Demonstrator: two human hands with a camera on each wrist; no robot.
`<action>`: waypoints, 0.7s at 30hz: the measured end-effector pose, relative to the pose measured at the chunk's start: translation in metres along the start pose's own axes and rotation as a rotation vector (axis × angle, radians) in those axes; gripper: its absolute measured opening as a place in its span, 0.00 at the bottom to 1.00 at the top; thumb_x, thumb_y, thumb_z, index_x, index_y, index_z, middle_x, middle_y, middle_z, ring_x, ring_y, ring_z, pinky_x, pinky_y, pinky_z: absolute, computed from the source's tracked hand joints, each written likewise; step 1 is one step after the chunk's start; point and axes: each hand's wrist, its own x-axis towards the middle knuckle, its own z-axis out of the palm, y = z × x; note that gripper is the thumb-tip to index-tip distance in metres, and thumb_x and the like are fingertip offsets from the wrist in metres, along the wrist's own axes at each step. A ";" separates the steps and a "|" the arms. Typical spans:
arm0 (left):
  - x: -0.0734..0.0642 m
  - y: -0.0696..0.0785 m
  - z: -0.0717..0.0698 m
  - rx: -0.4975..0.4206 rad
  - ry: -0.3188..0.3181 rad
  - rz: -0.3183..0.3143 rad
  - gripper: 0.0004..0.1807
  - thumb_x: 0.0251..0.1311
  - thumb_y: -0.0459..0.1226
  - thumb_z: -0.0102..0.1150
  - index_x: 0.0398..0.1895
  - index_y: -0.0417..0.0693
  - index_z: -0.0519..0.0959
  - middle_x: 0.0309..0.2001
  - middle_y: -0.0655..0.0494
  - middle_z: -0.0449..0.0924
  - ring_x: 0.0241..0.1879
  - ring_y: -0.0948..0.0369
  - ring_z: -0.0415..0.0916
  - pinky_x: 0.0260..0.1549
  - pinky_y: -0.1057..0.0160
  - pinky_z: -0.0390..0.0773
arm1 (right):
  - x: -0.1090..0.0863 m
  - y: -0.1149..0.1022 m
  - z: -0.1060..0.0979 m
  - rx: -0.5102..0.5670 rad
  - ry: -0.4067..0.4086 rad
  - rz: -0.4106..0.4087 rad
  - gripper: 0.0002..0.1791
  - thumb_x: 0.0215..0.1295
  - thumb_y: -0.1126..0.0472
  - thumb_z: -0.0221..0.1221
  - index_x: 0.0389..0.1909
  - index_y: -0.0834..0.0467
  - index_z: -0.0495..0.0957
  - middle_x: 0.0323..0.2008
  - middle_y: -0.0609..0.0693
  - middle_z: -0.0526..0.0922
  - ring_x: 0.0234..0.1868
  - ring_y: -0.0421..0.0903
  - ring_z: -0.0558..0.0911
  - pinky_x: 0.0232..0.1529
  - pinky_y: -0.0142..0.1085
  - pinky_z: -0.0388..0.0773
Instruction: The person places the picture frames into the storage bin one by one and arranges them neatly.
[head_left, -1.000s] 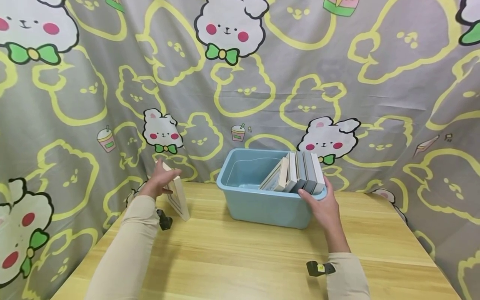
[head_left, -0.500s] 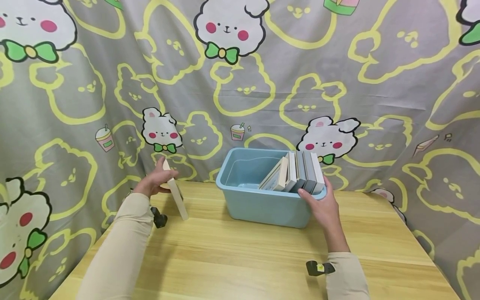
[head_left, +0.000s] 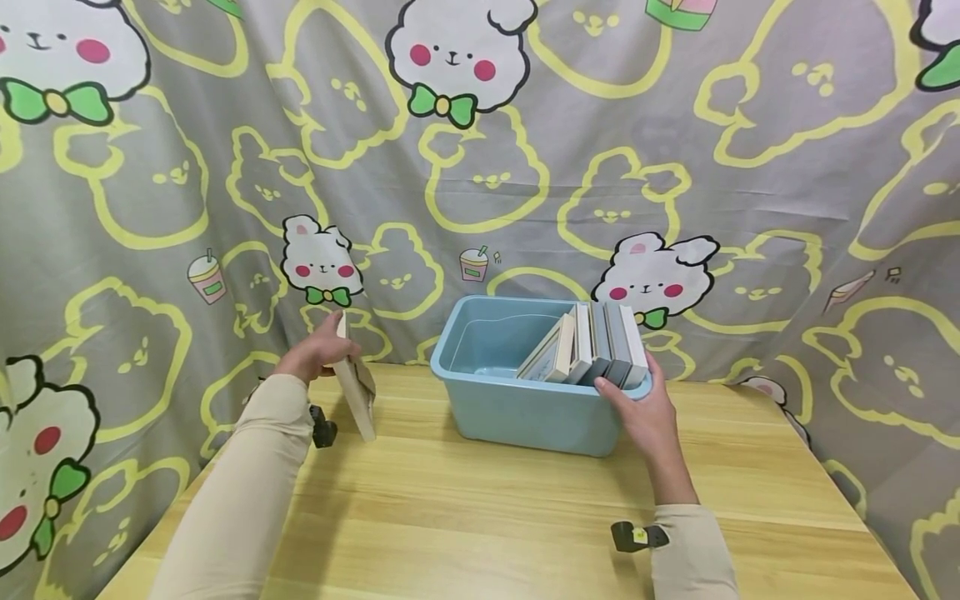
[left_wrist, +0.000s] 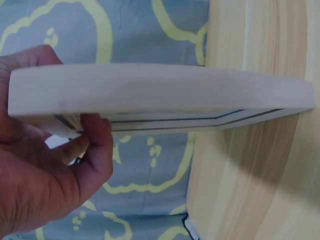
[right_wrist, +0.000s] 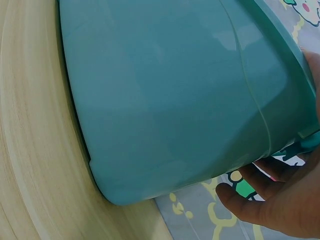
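At the left of the head view my left hand (head_left: pixel 311 352) holds a pale picture frame (head_left: pixel 354 398) by its upper end. The frame stands on edge on the table, leaning slightly. In the left wrist view the thumb and fingers lie on opposite sides of its white edge (left_wrist: pixel 165 89). My right hand (head_left: pixel 649 410) grips the right end rim of a light blue plastic bin (head_left: pixel 525 417), thumb over the front side. Several white, cream and grey frames (head_left: pixel 592 342) lean together in the bin's right part. The right wrist view shows the bin's outer wall (right_wrist: pixel 165 100) and my curled fingers.
The bin stands on a wood-grain table (head_left: pixel 465 517) near its back edge. A grey curtain (head_left: pixel 480 167) with rabbit prints hangs behind and at both sides. Small black devices (head_left: pixel 632 537) are worn on both wrists.
My left hand has turned the picture frame on the table, so its printed-side lines no longer show and its back shows at the right. The right hand and bin stay put.
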 end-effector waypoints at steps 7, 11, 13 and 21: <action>-0.004 0.006 0.000 0.172 0.079 0.048 0.55 0.52 0.30 0.54 0.78 0.48 0.31 0.74 0.31 0.33 0.51 0.42 0.65 0.35 0.58 0.75 | -0.001 -0.002 -0.001 -0.003 -0.006 0.005 0.58 0.52 0.34 0.64 0.77 0.37 0.37 0.75 0.55 0.55 0.73 0.58 0.59 0.69 0.59 0.57; -0.005 0.009 0.002 0.306 0.145 0.095 0.53 0.51 0.30 0.56 0.78 0.43 0.37 0.75 0.34 0.29 0.63 0.36 0.57 0.44 0.50 0.74 | -0.001 -0.003 -0.003 -0.006 -0.002 0.011 0.59 0.52 0.33 0.64 0.76 0.36 0.37 0.75 0.55 0.55 0.73 0.57 0.59 0.69 0.59 0.57; -0.005 0.010 0.004 0.366 0.164 0.116 0.52 0.51 0.31 0.56 0.77 0.41 0.39 0.76 0.36 0.29 0.67 0.35 0.53 0.49 0.47 0.72 | -0.001 -0.002 -0.003 -0.007 0.000 0.013 0.58 0.52 0.33 0.64 0.76 0.36 0.37 0.75 0.55 0.55 0.73 0.57 0.59 0.69 0.59 0.57; -0.003 0.008 0.005 0.422 0.162 0.116 0.50 0.52 0.33 0.53 0.77 0.38 0.39 0.76 0.36 0.33 0.65 0.36 0.56 0.48 0.48 0.70 | -0.001 -0.002 -0.001 0.013 -0.007 0.010 0.59 0.52 0.33 0.65 0.76 0.35 0.37 0.75 0.55 0.55 0.73 0.57 0.58 0.69 0.59 0.57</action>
